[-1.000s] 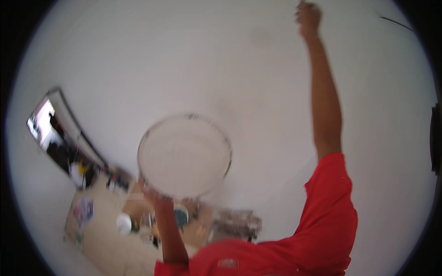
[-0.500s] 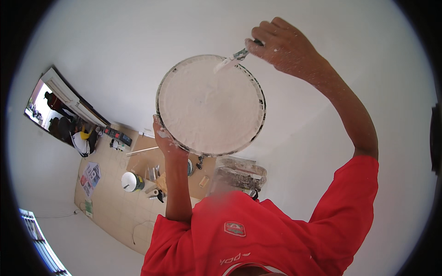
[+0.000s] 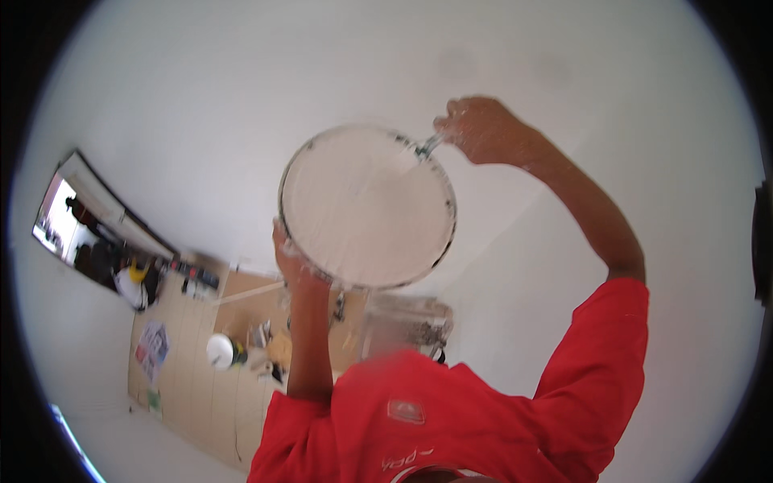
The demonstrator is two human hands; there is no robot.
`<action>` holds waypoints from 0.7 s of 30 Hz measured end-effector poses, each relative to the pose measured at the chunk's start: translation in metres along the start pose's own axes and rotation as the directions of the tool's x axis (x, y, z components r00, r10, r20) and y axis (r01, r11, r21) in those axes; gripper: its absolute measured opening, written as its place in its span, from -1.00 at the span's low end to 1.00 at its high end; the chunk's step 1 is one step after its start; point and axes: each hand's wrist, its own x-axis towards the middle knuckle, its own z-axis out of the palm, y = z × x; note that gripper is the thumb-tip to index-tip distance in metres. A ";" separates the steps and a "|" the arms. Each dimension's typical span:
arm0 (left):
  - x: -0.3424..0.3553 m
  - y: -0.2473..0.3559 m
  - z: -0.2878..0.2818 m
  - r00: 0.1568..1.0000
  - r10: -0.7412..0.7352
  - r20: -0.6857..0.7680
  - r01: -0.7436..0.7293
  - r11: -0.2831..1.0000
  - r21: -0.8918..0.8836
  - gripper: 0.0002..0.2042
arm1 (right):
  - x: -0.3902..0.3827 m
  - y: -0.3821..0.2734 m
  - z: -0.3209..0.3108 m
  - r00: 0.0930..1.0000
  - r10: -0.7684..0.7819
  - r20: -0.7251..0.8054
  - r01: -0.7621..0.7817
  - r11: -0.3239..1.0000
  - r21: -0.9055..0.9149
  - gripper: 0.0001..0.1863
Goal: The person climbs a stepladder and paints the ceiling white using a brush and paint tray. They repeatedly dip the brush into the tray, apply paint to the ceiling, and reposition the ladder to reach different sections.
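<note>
A round, dark-rimmed board or lid coated with smooth pale paste rests in my left hand, whose fingers grip its lower left edge. My right hand, dusted with white, is closed on a slim greenish tool, apparently a scraper or brush; its pale end meets the paste near the upper right rim, slightly blurred. Both forearms come up from red sleeves, and a pale wall fills much of the view behind the hands.
Below left, a person crouches by an open doorway, with dark figures beyond. On the tiled floor lie cardboard, a white bucket, several tools and a printed sheet. A paste-smeared tray sits by the wall.
My right hand has come down from high on the wall to the board's rim. The board rose and shifted right, then dipped slightly in the last half second.
</note>
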 end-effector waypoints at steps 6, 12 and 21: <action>-0.220 0.414 -0.640 0.763 -0.375 -0.527 0.202 0.912 -0.356 -0.41 | 0.280 -0.705 -0.075 0.914 -0.316 0.256 0.007 0.641 0.767 -0.74; -0.320 0.772 -1.217 0.537 -0.400 -0.743 0.029 0.888 -0.458 -0.48 | 0.581 -1.285 -0.278 0.932 -0.223 0.286 -0.257 0.148 0.955 -0.70; -0.264 1.322 -2.025 0.517 -0.195 -0.833 -0.112 0.950 -0.292 -0.51 | 1.214 -2.020 -0.764 0.980 0.118 0.161 -0.109 -0.356 0.928 -0.79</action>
